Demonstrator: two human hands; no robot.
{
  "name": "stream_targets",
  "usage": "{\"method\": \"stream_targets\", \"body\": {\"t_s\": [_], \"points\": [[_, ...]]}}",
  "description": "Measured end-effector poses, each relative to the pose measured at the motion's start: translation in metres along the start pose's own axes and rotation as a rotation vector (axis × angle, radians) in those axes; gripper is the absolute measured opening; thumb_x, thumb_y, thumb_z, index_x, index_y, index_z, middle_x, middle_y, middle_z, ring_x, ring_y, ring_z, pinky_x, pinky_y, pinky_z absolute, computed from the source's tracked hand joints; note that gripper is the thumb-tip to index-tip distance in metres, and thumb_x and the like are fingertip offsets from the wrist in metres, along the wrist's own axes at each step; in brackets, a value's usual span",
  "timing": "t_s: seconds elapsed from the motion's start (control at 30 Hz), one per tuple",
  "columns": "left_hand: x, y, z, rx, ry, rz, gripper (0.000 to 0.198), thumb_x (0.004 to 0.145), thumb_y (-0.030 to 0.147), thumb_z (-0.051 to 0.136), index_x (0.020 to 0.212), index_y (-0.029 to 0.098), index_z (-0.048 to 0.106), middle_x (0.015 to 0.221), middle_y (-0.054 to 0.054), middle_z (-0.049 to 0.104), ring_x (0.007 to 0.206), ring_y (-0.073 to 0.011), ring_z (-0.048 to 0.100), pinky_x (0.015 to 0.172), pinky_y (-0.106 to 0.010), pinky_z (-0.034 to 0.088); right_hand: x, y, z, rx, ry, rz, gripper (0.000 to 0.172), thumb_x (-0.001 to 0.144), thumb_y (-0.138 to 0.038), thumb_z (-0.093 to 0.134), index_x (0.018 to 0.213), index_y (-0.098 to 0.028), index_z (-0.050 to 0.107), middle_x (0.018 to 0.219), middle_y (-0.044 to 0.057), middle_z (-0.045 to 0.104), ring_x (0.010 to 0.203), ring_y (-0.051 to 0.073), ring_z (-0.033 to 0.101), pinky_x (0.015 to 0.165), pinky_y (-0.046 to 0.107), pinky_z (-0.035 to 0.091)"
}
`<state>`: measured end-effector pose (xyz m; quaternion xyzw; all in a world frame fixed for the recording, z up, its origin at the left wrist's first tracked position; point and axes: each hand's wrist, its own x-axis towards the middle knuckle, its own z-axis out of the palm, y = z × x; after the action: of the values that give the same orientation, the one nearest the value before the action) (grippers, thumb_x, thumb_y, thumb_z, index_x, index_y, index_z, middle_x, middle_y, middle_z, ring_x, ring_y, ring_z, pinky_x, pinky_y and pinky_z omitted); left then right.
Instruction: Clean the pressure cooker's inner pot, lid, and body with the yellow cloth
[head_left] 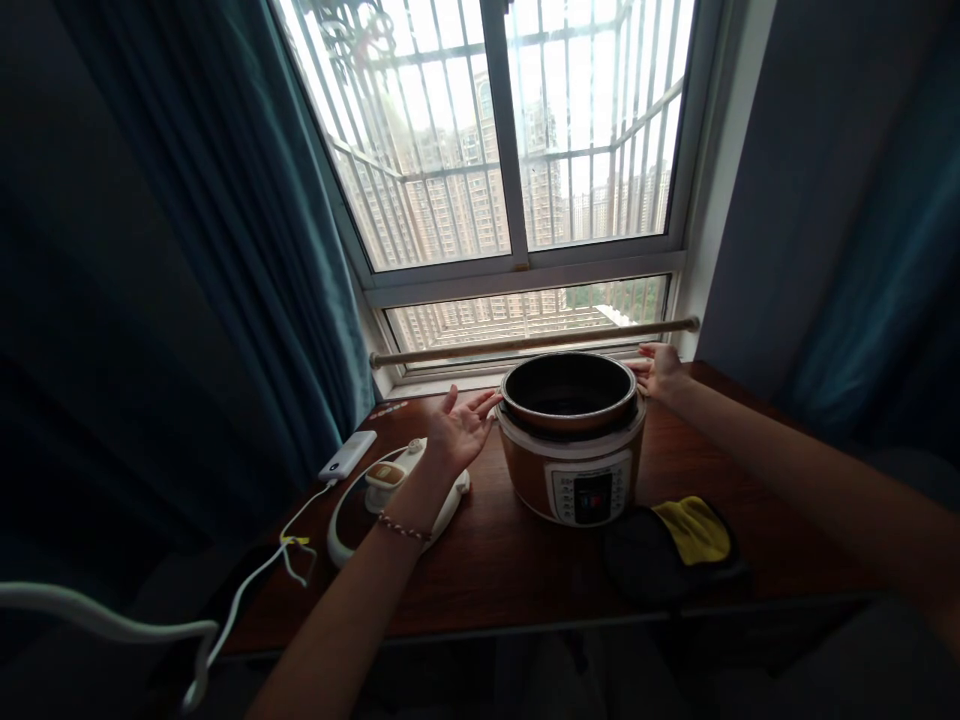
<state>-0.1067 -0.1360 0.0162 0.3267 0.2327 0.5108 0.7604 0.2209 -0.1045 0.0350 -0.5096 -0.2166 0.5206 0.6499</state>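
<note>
On the table stands an electric pressure cooker in brown and white, its lid off. A dark inner pot sits in it, the rim standing above the cooker's body. My left hand is palm up at the cooker's left side, fingers stretched out and the tips at the rim. On the opposite side, my right hand is also palm up with fingers apart, its tips close to the rim. Whether either hand presses on the rim, I cannot tell. The cooker's lid lies behind my left forearm, partly hidden.
A white power bank with a white cable lies at the table's left edge. A black pouch with a yellow cloth is in front of the cooker. A rail crosses the window behind. Blue curtains hang at the sides.
</note>
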Motion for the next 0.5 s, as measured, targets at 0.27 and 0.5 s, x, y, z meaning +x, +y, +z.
{"method": "stream_targets", "body": {"t_s": [0.27, 0.5], "points": [[-0.0003, -0.004, -0.0019, 0.015, 0.029, 0.003, 0.057, 0.087, 0.045, 0.031, 0.118, 0.001, 0.05, 0.113, -0.02, 0.059, 0.098, -0.0208, 0.059, 0.081, -0.03, 0.047, 0.0025, 0.0005, -0.0016, -0.041, -0.018, 0.018, 0.013, 0.077, -0.026, 0.045, 0.089, -0.02, 0.043, 0.066, 0.005, 0.062, 0.056, 0.016, 0.058, 0.047, 0.023, 0.047], [-0.0011, -0.0064, -0.0029, 0.016, 0.022, 0.0, 0.061, 0.087, 0.048, 0.03, 0.118, 0.0, 0.049, 0.113, -0.021, 0.059, 0.098, -0.0211, 0.059, 0.082, -0.029, 0.048, -0.0007, 0.0003, -0.0005, -0.073, -0.047, -0.01, 0.01, 0.079, -0.022, 0.045, 0.088, -0.018, 0.046, 0.065, 0.005, 0.061, 0.053, 0.014, 0.057, 0.049, 0.022, 0.048]]}}
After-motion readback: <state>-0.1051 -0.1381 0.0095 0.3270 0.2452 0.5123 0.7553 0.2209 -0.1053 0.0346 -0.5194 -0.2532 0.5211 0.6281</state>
